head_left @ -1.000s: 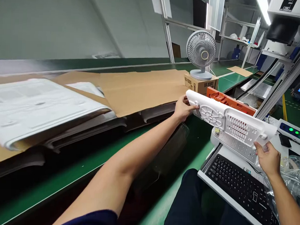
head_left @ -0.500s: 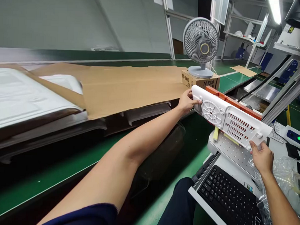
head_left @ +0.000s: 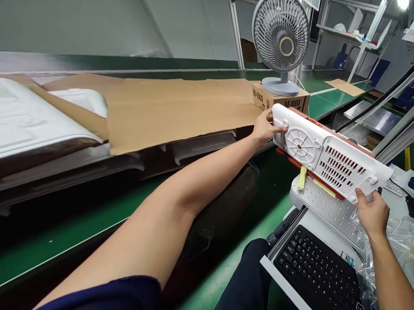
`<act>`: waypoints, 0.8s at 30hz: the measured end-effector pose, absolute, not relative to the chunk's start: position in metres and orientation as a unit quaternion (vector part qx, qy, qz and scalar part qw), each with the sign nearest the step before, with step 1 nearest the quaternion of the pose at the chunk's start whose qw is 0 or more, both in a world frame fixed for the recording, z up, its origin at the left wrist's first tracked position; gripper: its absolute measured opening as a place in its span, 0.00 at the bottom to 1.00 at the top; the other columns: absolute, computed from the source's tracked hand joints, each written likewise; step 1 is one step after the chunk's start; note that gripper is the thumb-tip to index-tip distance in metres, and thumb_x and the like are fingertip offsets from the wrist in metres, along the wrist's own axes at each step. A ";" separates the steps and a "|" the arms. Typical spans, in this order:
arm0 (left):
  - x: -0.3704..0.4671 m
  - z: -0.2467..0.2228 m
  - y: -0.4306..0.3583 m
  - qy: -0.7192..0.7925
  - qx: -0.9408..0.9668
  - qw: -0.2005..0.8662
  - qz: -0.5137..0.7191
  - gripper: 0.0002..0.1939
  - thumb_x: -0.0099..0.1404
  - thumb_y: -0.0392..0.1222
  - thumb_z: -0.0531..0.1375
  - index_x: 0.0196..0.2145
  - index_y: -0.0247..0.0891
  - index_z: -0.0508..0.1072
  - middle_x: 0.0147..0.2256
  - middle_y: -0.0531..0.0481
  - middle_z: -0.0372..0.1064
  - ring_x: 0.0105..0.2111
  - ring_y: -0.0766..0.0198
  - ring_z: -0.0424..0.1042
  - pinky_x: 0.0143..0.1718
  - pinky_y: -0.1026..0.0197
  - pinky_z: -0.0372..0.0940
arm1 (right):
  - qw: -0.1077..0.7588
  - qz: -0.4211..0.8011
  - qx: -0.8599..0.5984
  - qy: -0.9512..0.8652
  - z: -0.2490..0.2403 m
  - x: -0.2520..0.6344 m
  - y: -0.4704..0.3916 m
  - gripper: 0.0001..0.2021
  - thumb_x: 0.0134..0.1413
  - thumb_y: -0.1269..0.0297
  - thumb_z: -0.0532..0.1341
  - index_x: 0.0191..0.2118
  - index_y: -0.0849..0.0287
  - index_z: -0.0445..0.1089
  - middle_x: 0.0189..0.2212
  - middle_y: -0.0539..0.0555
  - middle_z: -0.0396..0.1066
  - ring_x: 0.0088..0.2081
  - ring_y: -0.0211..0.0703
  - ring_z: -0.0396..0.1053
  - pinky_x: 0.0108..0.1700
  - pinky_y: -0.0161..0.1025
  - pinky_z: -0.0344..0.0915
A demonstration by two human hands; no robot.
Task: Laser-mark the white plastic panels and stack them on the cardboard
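Observation:
A long white plastic panel (head_left: 340,163) with a round spoked area and a slotted grille is held at both ends. My left hand (head_left: 266,128) grips its upper left end, thumb on the front face. Around the lower right end my right hand (head_left: 372,210) is closed, thumb on the front. Behind the panel is an orange-red part (head_left: 292,162), its edges showing above and below. Both stand over a perforated metal plate (head_left: 328,210), with a yellow strip (head_left: 302,178) hanging at the near edge. The fingers behind the panel are hidden.
A black keyboard (head_left: 321,274) lies in a tray below the plate. Clear plastic wrap (head_left: 400,236) is at the right. A grey fan (head_left: 280,39) stands on a cardboard box (head_left: 262,97). Cardboard sheet (head_left: 181,108) and white panels (head_left: 30,120) are at the left.
The view has shifted, so the fan and box sit higher in the picture. The white panel, still in both hands, appears slightly farther right, and more of the orange-red part shows below it.

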State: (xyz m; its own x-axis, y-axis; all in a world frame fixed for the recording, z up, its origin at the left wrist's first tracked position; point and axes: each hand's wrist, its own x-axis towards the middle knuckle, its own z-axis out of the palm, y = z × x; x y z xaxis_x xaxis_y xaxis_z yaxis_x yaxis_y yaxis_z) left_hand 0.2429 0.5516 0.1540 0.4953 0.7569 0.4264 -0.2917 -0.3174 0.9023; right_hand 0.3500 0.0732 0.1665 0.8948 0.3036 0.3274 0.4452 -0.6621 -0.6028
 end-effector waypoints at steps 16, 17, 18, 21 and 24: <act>0.244 0.138 0.571 0.166 0.738 0.469 0.456 0.46 0.51 0.48 0.82 0.61 0.34 0.67 0.48 0.40 0.77 0.53 0.42 0.77 0.58 0.40 0.71 | 0.257 -0.068 -0.948 -0.177 0.175 0.373 0.083 0.23 0.62 0.40 0.65 0.48 0.55 0.78 0.25 0.56 0.78 0.47 0.71 0.74 0.54 0.59 0.65; 0.244 0.138 0.571 0.167 0.741 0.464 0.455 0.46 0.51 0.48 0.82 0.61 0.34 0.67 0.48 0.40 0.76 0.53 0.42 0.77 0.58 0.40 0.71 | 0.250 -0.069 -0.949 -0.179 0.175 0.373 0.083 0.23 0.62 0.40 0.66 0.48 0.56 0.78 0.25 0.57 0.78 0.48 0.71 0.74 0.55 0.59 0.65; 0.243 0.137 0.572 0.168 0.745 0.461 0.452 0.46 0.51 0.48 0.82 0.61 0.34 0.67 0.48 0.40 0.76 0.53 0.42 0.77 0.59 0.40 0.70 | 0.246 -0.067 -0.950 -0.181 0.176 0.373 0.083 0.23 0.63 0.41 0.66 0.48 0.57 0.78 0.25 0.57 0.78 0.48 0.72 0.74 0.55 0.59 0.65; 0.244 0.136 0.572 0.176 0.751 0.451 0.449 0.47 0.52 0.48 0.82 0.63 0.35 0.67 0.51 0.39 0.75 0.54 0.42 0.76 0.61 0.39 0.68 | 0.240 -0.060 -0.952 -0.182 0.176 0.374 0.082 0.22 0.64 0.41 0.66 0.48 0.56 0.78 0.25 0.57 0.78 0.50 0.72 0.75 0.56 0.57 0.66; 0.244 0.138 0.568 0.195 0.750 0.441 0.452 0.47 0.53 0.47 0.81 0.65 0.33 0.66 0.54 0.37 0.76 0.56 0.42 0.76 0.63 0.39 0.67 | 0.231 -0.052 -0.956 -0.171 0.177 0.374 0.084 0.22 0.66 0.43 0.65 0.52 0.57 0.78 0.26 0.56 0.79 0.51 0.71 0.75 0.56 0.56 0.67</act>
